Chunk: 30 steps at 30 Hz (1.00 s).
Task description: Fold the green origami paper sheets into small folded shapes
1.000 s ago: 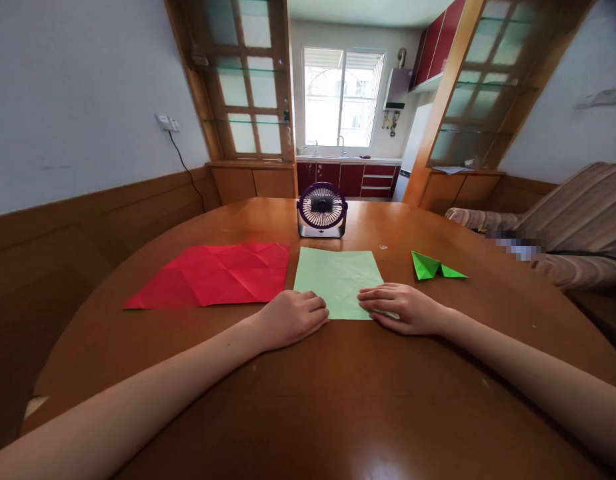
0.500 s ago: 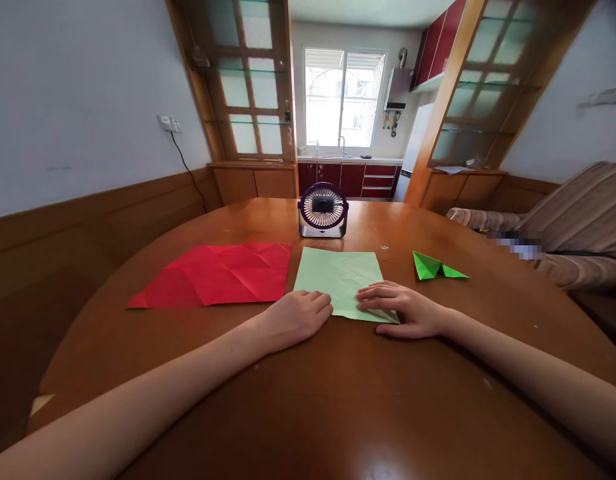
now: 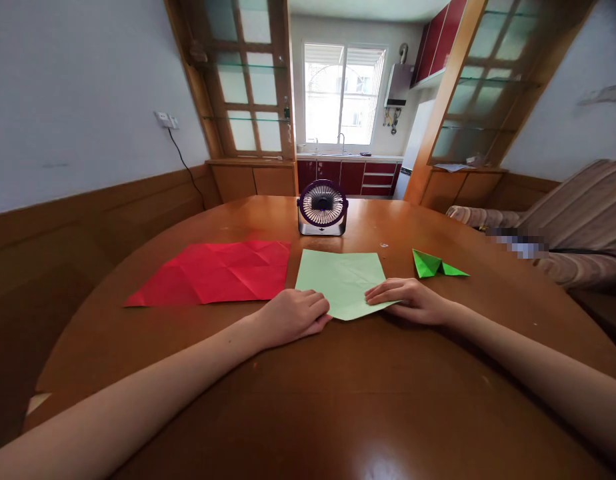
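Observation:
A pale green sheet of paper [image 3: 341,277] lies before me, its near right part raised off the table. My right hand [image 3: 411,300] pinches that edge, fingers on top and thumb hidden beneath. At the near left corner, my left hand [image 3: 301,313] is closed on the same sheet, its fingers curled and the thumb along the edge. To the left lies a creased red sheet of paper [image 3: 223,272]. A folded bright green paper piece [image 3: 428,265] rests beyond my right hand.
A small purple desk fan [image 3: 323,207] stands at the back of the round wooden table [image 3: 338,400]. Beside it lies a tiny pale scrap [image 3: 384,245]. A striped sofa [image 3: 578,213] is off to the right, and a black cord [image 3: 185,163] hangs on the left wall.
My right hand has gone from resting spread on the pale green paper to gripping its near right edge, which has lifted. My left hand stays at the near left corner.

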Available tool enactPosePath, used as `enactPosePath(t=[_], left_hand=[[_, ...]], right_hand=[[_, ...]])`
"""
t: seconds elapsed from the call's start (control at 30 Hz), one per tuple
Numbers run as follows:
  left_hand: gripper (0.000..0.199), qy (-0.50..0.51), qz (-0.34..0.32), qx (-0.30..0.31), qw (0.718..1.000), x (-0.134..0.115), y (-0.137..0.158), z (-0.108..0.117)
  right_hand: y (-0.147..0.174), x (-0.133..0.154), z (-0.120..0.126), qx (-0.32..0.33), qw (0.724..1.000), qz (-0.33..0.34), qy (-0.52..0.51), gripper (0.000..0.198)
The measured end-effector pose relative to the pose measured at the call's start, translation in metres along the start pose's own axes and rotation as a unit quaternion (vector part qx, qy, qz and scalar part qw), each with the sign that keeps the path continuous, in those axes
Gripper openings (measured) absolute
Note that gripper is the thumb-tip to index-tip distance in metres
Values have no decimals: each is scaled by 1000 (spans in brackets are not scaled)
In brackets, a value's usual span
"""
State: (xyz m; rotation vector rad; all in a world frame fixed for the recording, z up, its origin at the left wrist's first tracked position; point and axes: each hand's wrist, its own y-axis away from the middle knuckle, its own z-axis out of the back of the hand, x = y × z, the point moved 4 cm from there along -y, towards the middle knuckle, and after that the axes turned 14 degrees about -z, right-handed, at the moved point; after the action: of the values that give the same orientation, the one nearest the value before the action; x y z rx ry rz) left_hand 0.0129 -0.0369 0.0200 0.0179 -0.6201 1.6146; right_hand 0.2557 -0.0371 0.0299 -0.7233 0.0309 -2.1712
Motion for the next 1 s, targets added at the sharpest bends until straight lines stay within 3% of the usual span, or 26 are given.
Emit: enactPosePath(t=[0.2,0.33,0.43,0.6,0.77,1.0], left_hand=[[34,70,42,-6,997,3,0,6],[32,128,122,-8,984,6,1,4],[31,135,189,-8,973,10,1,1],[30,122,263,15,957,16,3,-3],[29,106,283,52,952,14,2,-5],[29,111,305,58,944,13,3,-5]], right_hand=[[-3,-13,7,-36,981,-135,-136,28],[-3,-28,2,-85,940,-245,-222,33],[-5,-38,-2,-115,919,-298,-232,35],[-12,-41,-4,-174,927,-307,-127,33],[-14,-37,-4,-212,927,-310,9,33],[-17,-28,-8,-183,942,-276,60,42]])
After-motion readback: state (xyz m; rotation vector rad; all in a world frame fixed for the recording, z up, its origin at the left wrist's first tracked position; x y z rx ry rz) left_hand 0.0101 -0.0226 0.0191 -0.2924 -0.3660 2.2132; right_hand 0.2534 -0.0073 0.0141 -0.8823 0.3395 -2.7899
